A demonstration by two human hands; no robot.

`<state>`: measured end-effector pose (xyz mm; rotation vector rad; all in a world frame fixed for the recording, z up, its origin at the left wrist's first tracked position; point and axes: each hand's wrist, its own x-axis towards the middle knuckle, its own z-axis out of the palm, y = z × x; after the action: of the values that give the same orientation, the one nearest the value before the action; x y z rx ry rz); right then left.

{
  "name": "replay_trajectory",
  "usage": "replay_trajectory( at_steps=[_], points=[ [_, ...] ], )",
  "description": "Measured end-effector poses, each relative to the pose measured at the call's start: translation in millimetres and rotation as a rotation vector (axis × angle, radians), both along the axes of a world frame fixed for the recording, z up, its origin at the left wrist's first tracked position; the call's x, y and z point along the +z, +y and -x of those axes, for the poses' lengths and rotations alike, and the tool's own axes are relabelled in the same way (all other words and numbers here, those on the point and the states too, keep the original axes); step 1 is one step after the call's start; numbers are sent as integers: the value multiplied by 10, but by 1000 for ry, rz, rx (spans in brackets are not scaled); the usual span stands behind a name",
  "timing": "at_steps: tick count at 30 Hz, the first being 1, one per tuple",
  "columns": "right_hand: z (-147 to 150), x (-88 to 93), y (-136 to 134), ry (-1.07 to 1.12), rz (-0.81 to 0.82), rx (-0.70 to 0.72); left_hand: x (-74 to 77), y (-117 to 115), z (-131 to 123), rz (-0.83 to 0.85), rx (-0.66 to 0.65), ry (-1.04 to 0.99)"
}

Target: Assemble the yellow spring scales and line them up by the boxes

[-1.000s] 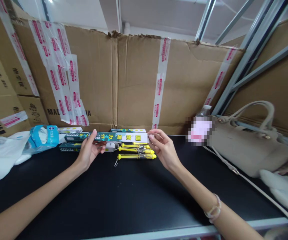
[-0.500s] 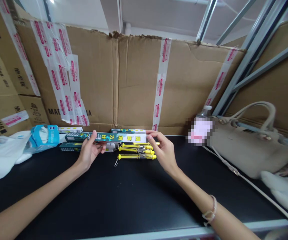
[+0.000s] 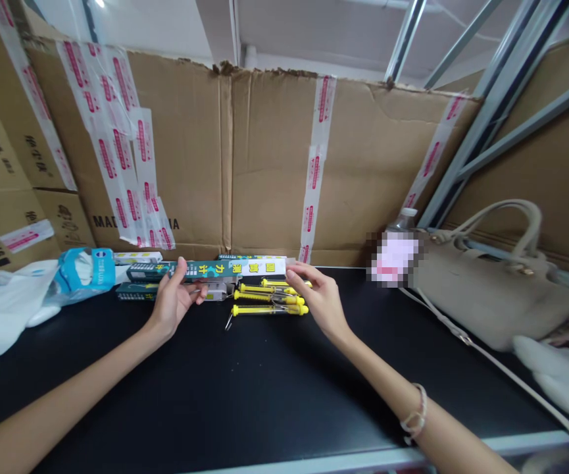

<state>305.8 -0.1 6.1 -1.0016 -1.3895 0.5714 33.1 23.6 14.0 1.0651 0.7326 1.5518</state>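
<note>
My left hand (image 3: 174, 304) grips a long, narrow green-and-white spring scale box (image 3: 229, 269) around its left half, thumb in front and fingers beneath. At the box's right end, my right hand (image 3: 321, 297) pinches the end flap between thumb and fingers. Under the held box lie several yellow tubular spring scales with metal hooks, the nearest spring scale (image 3: 259, 310) lying crosswise. A second box (image 3: 139, 291) rests on the black surface behind my left hand and is partly covered by it. Another box (image 3: 252, 257) lies at the back, mostly hidden by the held one.
A blue tissue pack (image 3: 87, 270) and a white plastic bag (image 3: 10, 303) lie at the left. On the right stand a blurred-out bottle (image 3: 395, 257) and a beige handbag (image 3: 481, 283) with its strap trailing forward. A cardboard wall (image 3: 269, 164) closes off the back.
Both hands stay on the same box, which has barely moved. The right fingers have shifted very slightly at its end; the view has drifted a little.
</note>
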Motion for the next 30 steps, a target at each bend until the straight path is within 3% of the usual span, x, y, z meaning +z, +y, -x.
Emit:
replay_trajectory(
  at_steps=[7, 12, 16, 21, 25, 30],
  points=[
    [-45, -4, 61, 128, 165, 118, 0, 12, 48, -58, 9, 47],
    [-62, -7, 91, 193, 190, 128, -14, 16, 65, -112, -28, 94],
    [-52, -4, 78, 202, 238, 140, -20, 34, 76, -133, -41, 104],
    [-52, 26, 48, 152, 307, 252, -11, 66, 113, -158, -28, 101],
    [-63, 52, 50, 115, 323, 328, 10, 85, 136, -165, -8, 104],
    [-79, 64, 102, 178, 280, 325, 28, 153, 162, -163, 1, 114]
  ],
)
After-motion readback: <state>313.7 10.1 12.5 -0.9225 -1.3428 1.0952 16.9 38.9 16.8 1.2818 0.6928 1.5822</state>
